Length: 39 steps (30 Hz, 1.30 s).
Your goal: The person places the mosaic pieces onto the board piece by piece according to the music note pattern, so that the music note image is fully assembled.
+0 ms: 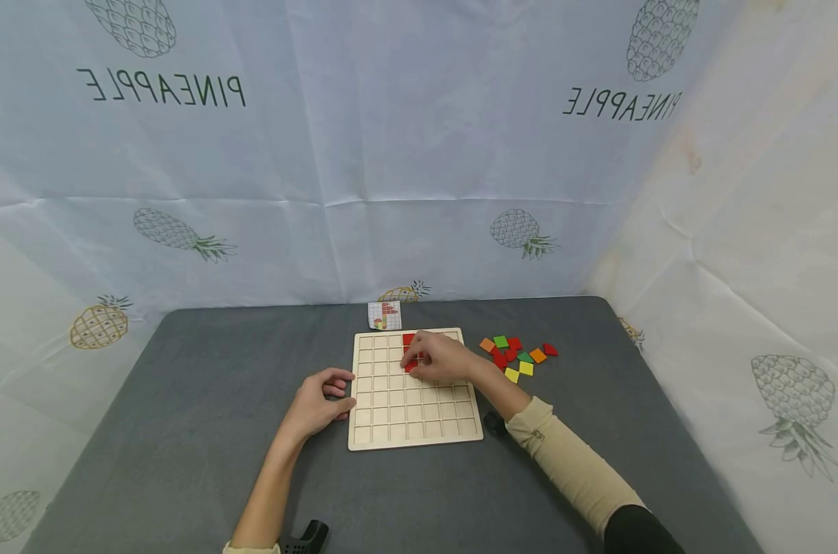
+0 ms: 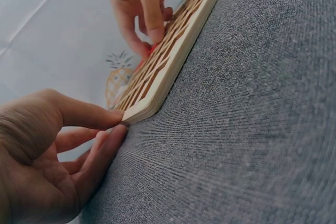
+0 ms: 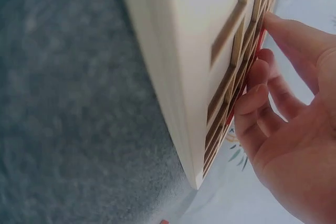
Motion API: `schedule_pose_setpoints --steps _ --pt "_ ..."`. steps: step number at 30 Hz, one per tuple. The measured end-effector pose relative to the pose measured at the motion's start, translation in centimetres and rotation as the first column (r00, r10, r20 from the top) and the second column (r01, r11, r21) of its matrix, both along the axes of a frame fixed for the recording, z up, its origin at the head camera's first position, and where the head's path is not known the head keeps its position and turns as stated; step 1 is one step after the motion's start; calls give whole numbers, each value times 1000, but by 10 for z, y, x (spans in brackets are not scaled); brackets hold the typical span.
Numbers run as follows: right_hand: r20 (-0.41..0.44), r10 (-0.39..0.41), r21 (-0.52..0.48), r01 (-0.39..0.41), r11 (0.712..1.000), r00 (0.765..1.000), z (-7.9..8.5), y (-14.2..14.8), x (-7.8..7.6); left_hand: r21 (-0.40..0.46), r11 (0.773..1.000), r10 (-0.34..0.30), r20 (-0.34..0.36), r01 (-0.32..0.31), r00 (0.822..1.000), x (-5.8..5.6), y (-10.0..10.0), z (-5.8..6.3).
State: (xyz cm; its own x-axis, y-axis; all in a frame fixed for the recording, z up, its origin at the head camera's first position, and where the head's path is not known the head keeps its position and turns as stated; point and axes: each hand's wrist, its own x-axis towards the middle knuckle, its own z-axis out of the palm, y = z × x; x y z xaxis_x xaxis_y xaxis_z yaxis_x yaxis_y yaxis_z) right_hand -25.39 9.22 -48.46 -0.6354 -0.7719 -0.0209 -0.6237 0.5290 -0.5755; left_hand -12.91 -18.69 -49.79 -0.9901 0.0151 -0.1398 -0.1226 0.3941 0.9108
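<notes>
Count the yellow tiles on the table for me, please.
2, right of the board: the nearer yellow tile, and the farther yellow tile beside it. The right hand may hide others.

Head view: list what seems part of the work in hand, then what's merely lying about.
Probably part of the work:
grid board, touched by both hands
red tiles on it
loose coloured tiles to its right
small patterned card behind it

Probably just there:
pineapple-print cloth
black objects near the wrists, perhaps worn gear
</notes>
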Motion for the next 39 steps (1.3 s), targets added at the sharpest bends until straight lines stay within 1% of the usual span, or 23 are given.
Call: schedule_pose_setpoints --steps 4,9,15,20,22,25,30,35,37,39 --pt "-14 4 15 -4 1000 1000 0 1 -1 -5 1000 0 -7 0 1000 0 1 0" --pt "2 25 -13 -24 1000 1000 2 6 -3 -3 1000 -1 -9 1 1000 0 1 0" --pt "32 -14 -55 16 998 999 9 24 -3 -6 1000 -1 -7 1 1000 1 2 1" --pt "60 -65 -99 71 993 996 15 47 -5 -9 1000 0 -3 0 1000 0 2 1" --pt "56 -83 -108 89 990 995 16 58 -7 -10 1000 -1 -3 1 1000 0 2 1" --pt "52 -119 -107 124 986 991 18 75 -10 -15 1000 -2 -3 2 1000 0 2 0" --pt "78 -188 -97 195 976 979 21 108 -17 -13 1000 2 0 -2 1000 0 2 1" --pt "87 -244 -91 251 964 966 15 140 -23 -13 1000 8 4 -8 1000 0 2 2" --pt "93 -273 -83 281 956 957 13 151 -25 -14 1000 9 3 -9 1000 0 2 2" --pt "85 -288 -73 295 953 954 10 162 -26 -15 1000 11 4 -11 1000 0 3 2"
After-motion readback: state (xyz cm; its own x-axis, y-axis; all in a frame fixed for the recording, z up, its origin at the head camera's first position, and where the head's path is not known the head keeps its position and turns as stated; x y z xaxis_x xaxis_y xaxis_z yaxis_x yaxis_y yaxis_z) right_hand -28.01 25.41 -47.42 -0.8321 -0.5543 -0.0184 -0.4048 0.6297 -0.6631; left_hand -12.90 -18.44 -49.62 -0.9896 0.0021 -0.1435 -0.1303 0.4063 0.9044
